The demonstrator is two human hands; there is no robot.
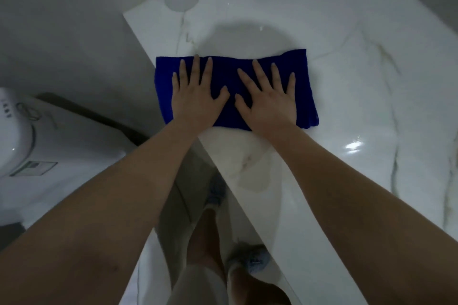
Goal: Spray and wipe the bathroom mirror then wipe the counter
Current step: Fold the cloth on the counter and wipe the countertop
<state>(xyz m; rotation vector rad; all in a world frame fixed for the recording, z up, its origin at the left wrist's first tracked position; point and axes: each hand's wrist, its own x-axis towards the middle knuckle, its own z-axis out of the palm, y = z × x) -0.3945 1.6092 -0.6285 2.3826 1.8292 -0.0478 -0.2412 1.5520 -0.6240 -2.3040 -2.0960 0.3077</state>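
One head-worn wide-angle view looks steeply down, close over the counter (347, 69), feet at bottom centre.

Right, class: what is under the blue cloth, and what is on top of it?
The cloth lies on the white counter, visible around it. The left hand and right hand press flat on top. The counter beneath the cloth is covered, so its condition cannot be seen.
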